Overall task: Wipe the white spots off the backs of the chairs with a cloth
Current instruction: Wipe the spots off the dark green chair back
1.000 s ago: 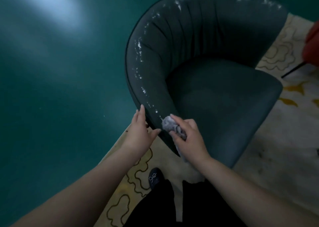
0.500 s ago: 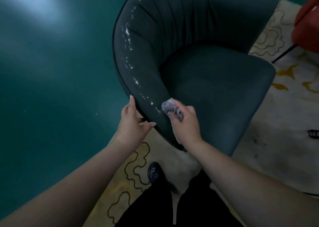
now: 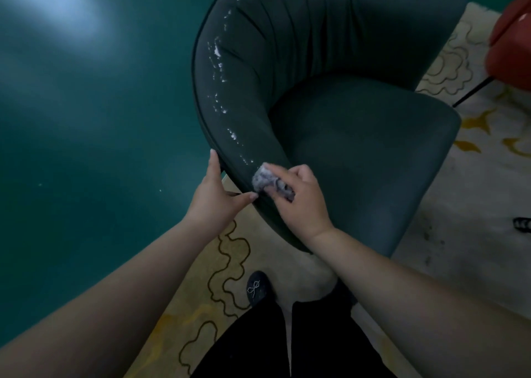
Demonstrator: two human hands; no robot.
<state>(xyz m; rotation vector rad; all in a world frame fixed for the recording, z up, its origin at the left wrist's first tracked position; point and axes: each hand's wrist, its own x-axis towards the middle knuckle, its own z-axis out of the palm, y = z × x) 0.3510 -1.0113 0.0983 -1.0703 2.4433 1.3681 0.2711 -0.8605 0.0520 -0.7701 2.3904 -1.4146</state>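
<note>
1. A dark teal, tub-shaped upholstered chair (image 3: 359, 136) fills the upper centre of the frame; its curved back is stitched into vertical pleats and edged with thin piping, and the fabric looks smooth and matte.
2. White flaky spots (image 3: 219, 70) run in a broken line down the left curve of the back, from the top edge towards the lower centre.
3. A small crumpled grey cloth (image 3: 265, 180), fuzzy in texture, lies pressed on the low end of that curve, just below the last spots.
4. The right hand (image 3: 301, 202) holds the cloth bunched in curled fingers, the wad poking out to the upper left of the knuckles.
5. The left hand (image 3: 214, 202) rests on the outer rim just left of the cloth, fingers straight behind the edge, thumb stretched towards the cloth.
6. A glossy teal floor (image 3: 86, 119) takes the left side; a cream rug with wavy brown outlines (image 3: 230, 262) lies under the chair.
7. A red seat (image 3: 511, 44) shows at the upper right; a black shoe with a beaded bow (image 3: 257, 287) at the lower centre.
</note>
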